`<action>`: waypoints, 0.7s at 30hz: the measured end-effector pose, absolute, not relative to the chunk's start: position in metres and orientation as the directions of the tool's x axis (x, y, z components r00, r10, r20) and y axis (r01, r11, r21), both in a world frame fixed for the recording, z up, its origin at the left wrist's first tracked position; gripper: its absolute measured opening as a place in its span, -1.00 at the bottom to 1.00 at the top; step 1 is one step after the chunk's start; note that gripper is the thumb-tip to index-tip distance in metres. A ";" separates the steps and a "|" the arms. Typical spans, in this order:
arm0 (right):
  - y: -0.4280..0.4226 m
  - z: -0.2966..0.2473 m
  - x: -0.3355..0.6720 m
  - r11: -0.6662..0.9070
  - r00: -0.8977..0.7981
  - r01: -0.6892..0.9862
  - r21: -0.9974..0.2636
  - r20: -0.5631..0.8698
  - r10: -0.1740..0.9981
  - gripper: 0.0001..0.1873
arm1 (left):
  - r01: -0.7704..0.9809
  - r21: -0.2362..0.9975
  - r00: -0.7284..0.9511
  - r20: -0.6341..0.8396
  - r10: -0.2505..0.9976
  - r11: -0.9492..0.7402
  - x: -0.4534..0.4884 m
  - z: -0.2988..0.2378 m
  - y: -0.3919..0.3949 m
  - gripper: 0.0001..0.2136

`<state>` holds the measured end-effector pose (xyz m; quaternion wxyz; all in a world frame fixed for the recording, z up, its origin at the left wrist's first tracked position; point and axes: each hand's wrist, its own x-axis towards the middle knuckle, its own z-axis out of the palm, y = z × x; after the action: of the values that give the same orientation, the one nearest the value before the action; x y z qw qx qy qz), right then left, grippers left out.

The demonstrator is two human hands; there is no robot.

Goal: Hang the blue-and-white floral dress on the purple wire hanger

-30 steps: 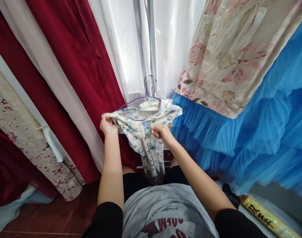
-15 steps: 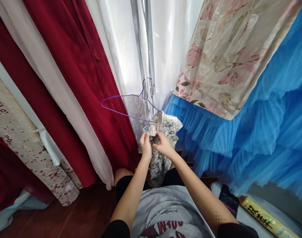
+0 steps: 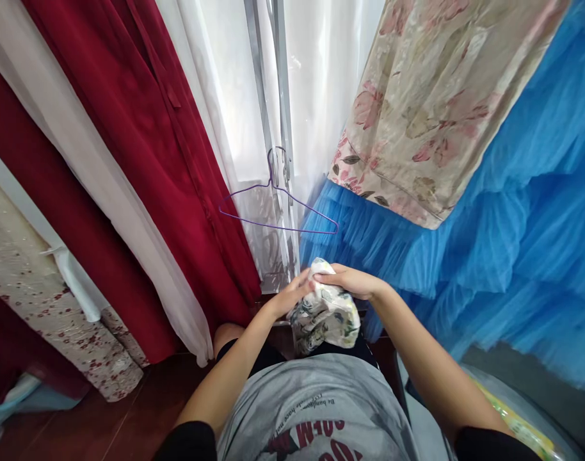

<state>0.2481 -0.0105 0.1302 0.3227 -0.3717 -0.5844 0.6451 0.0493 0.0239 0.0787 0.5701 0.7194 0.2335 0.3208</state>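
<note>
A small floral garment [image 3: 326,314], white with blue and yellow flowers, is bunched up in front of my chest. My left hand [image 3: 288,296] grips its left upper edge with closed fingers. My right hand [image 3: 349,280] lies over its top, fingers curled down onto the cloth. Above them a purple wire hanger [image 3: 279,208] hangs bare from a metal window frame [image 3: 273,128], with nothing on it.
A dark red dress [image 3: 143,147] and a white sheer curtain [image 3: 62,147] hang at the left. A beige flowered fabric [image 3: 431,109] and a blue tulle skirt [image 3: 504,237] fill the right. A patterned fabric roll [image 3: 57,320] leans at the lower left over a wooden floor [image 3: 105,422].
The floral garment came off the purple hanger and is now bunched low between both hands. The hanger swung back and hangs bare. My hands dropped toward my chest.
</note>
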 end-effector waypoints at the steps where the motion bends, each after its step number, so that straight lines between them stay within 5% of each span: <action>1: -0.014 0.140 0.260 -0.092 -0.509 0.039 -0.995 -0.099 0.855 -0.52 | 0.001 0.978 0.742 0.138 0.656 -0.207 0.046 0.071 0.015 -0.46; 4: -0.014 0.175 0.291 0.065 -0.528 0.216 -0.974 -0.061 0.847 -0.52 | 0.138 0.969 0.803 0.012 0.596 -0.206 0.035 0.056 -0.005 -0.50; 7: 0.005 0.209 0.308 0.256 -0.551 0.418 -0.872 -0.019 0.834 -0.51 | 0.120 0.988 0.727 -0.023 0.686 -0.093 0.018 0.057 -0.012 -0.37; 12: 0.066 0.234 0.315 0.351 -0.273 0.334 -0.875 0.266 0.924 -0.56 | 0.128 0.990 0.803 -0.140 0.580 0.062 -0.006 0.085 -0.016 -0.35; 14: 0.091 0.236 0.317 0.344 -0.187 0.252 -0.904 0.303 0.934 -0.57 | 0.138 0.990 0.822 -0.120 0.557 0.010 -0.010 0.096 -0.017 -0.48; 21: 0.154 0.231 0.305 0.389 -0.067 0.261 -0.883 0.386 0.920 -0.50 | 0.280 0.892 0.569 0.144 0.810 -0.355 -0.030 0.137 0.001 -0.60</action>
<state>0.3048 0.1543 0.2313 0.5139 -0.4501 -0.6561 0.3206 -0.0300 0.0007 0.1372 0.4431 0.7669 0.3552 0.2989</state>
